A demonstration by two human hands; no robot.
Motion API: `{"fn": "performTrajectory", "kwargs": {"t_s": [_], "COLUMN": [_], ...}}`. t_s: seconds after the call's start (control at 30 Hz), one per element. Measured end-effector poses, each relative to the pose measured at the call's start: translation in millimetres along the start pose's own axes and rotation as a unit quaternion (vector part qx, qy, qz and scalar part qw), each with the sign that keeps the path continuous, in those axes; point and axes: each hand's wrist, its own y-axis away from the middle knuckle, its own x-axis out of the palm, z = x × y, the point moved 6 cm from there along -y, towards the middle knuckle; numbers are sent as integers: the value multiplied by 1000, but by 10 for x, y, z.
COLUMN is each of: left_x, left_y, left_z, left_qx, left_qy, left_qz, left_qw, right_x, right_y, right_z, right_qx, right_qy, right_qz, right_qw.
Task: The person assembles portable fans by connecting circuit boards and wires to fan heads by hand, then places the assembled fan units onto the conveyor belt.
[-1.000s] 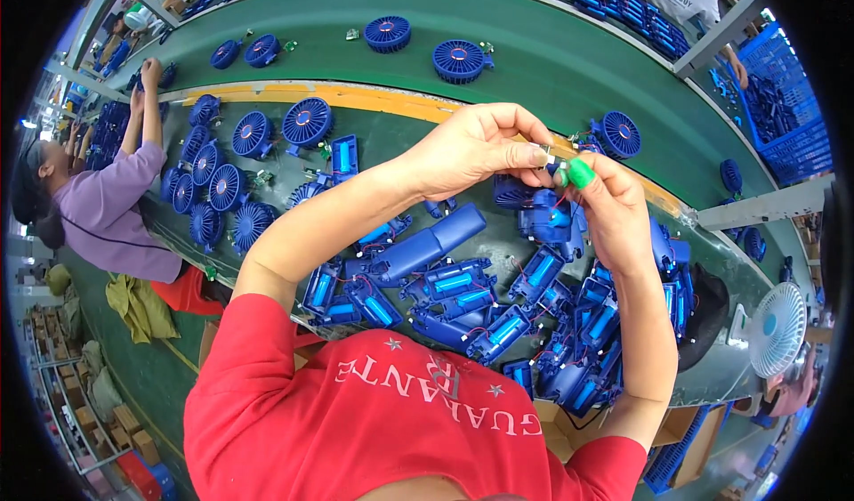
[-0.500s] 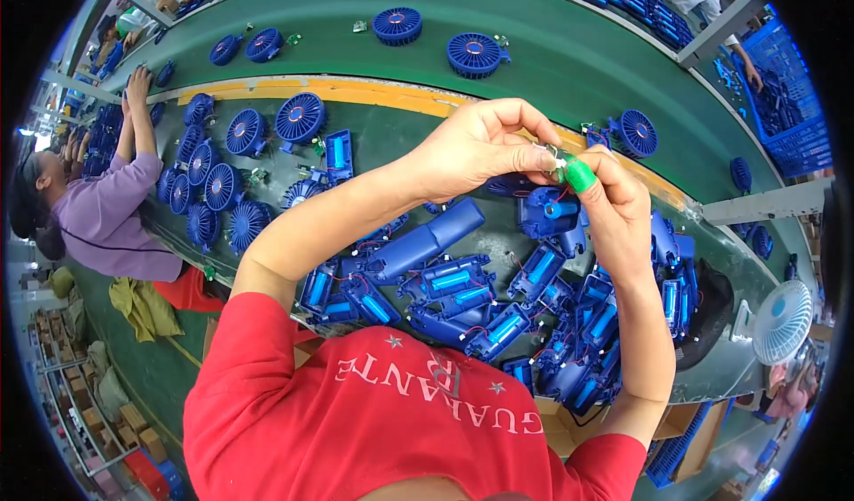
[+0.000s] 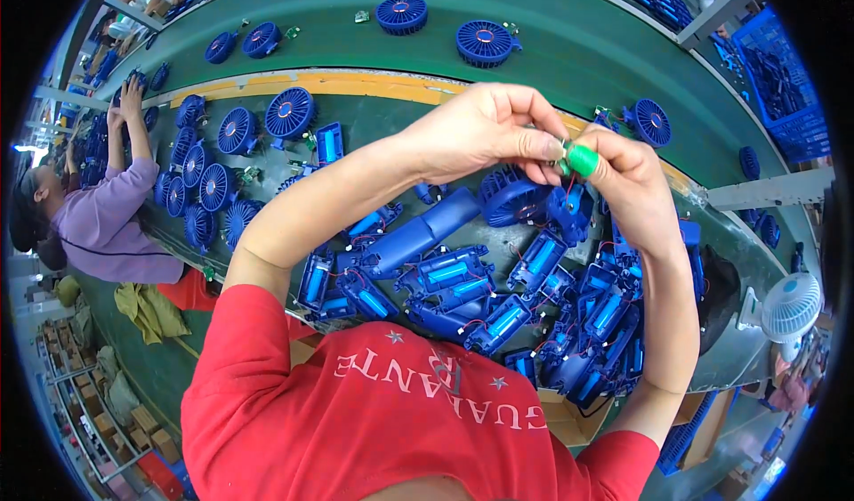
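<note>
Above the table, my left hand and right hand meet, fingers pinched shut on a small green part between them, blue fan shells lying below.

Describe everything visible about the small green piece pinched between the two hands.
The green piece is small, bright green and rounded like a cap or sleeve, smooth like plastic or rubber. It is held above the pile of blue fan housings, clear of the bench. The right hand grips it with thumb and forefinger; the left hand pinches something tiny at its left end, too small to identify.
</note>
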Motion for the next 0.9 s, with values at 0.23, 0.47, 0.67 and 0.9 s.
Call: {"fn": "performTrajectory", "kwargs": {"t_s": [0.23,0.47,0.67,0.9], "left_x": [-946,-1674,-1744,-2097], "left_y": [-1109,-1876,-1910,-1637], "left_z": [137,715,686,633], "left_qx": [107,188,152,32], "left_qy": [-468,-773,-856,-897], "left_qz": [-179,-134,-126,-113], "left_qw": [859,591,479,427], "right_x": [-1233,-2071,-1768,-2200], "right_y": [-417,-155,521,1322], "right_z": [-902,-1260,-1131,-1699], "right_qx": [100,32,141,334], "right_qy": [-15,307,446,417], "right_qz": [-189,-275,-181,-100], "right_qw": [977,910,865,839]}}
